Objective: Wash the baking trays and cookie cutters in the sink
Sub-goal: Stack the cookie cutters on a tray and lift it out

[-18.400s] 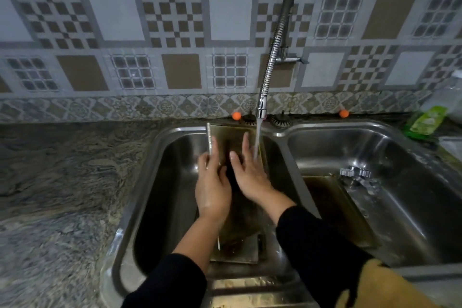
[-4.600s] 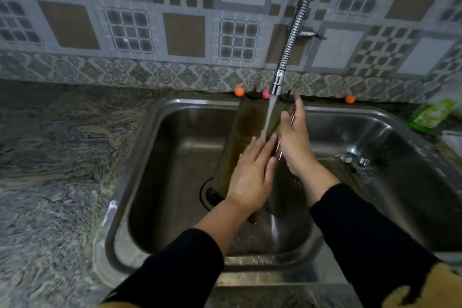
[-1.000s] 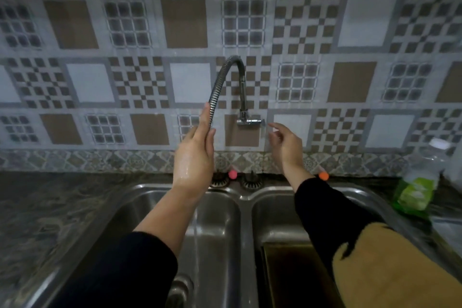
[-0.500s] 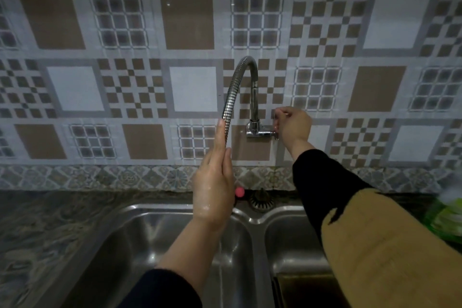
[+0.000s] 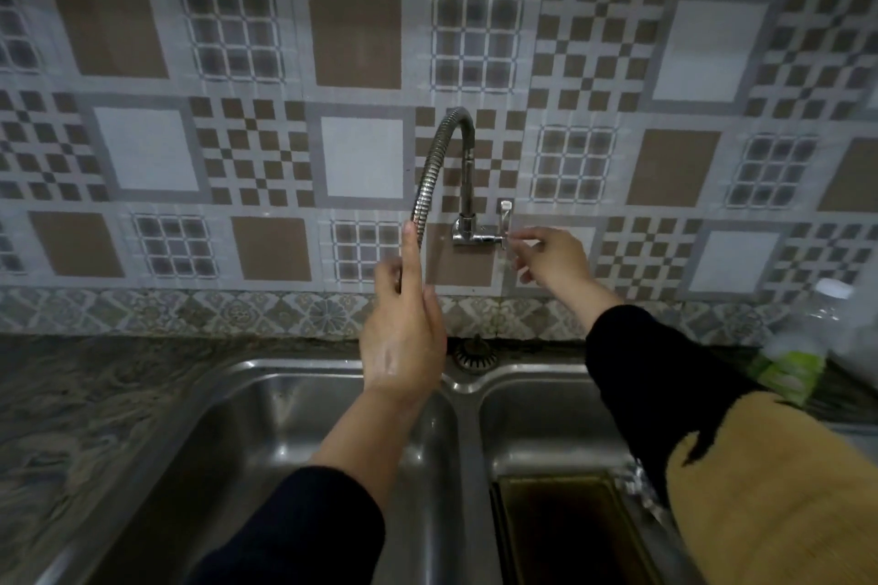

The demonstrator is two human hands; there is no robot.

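Note:
My left hand is raised over the left basin of the steel sink. Its thumb and upright fingers hold the lower end of the flexible faucet hose, whose nozzle is hidden behind the hand. My right hand hovers just right of the wall tap's lever, which points up. Its fingers are loosely spread, tips close to the valve body. A dark golden baking tray lies in the right basin, partly cut off by the frame. No cookie cutters and no water stream show.
A clear bottle with green dish soap stands on the counter at the right. A small round metal strainer sits on the ledge behind the basin divider. Dark marbled counter spreads left of the sink. Patterned wall tiles rise behind.
My right hand has let go of the tap lever, which now points up. Earlier the hands rinsed a tray under running water; my left hand still holds the hose.

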